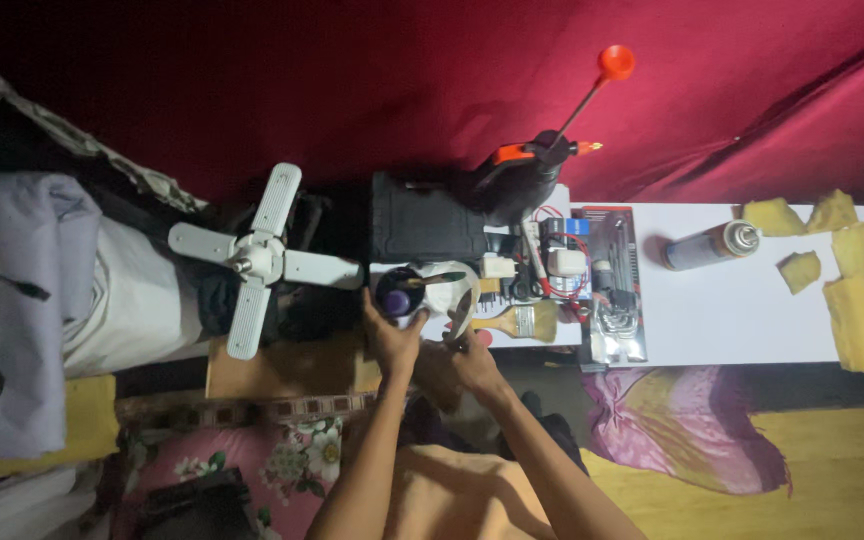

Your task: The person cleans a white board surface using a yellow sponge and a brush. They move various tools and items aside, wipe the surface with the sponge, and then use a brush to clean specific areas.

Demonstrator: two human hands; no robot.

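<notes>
My left hand (389, 335) grips the near side of a dark round cup (398, 292) that stands on the white table (732, 310) and holds a few thin tools. My right hand (471, 355) pinches a thin curved white piece (463, 313) just right of the cup, beside a white rounded object (449, 283). A flat paintbrush (520, 321) with a wooden handle lies right next to my right hand.
A white four-bladed fan (257, 257) lies left of the table. A black box (424, 222), a black-and-orange oil can with a long orange funnel (552, 140), a tool set case (614, 285), a spray can (712, 245) and yellow foam pieces (857, 290) lie beyond.
</notes>
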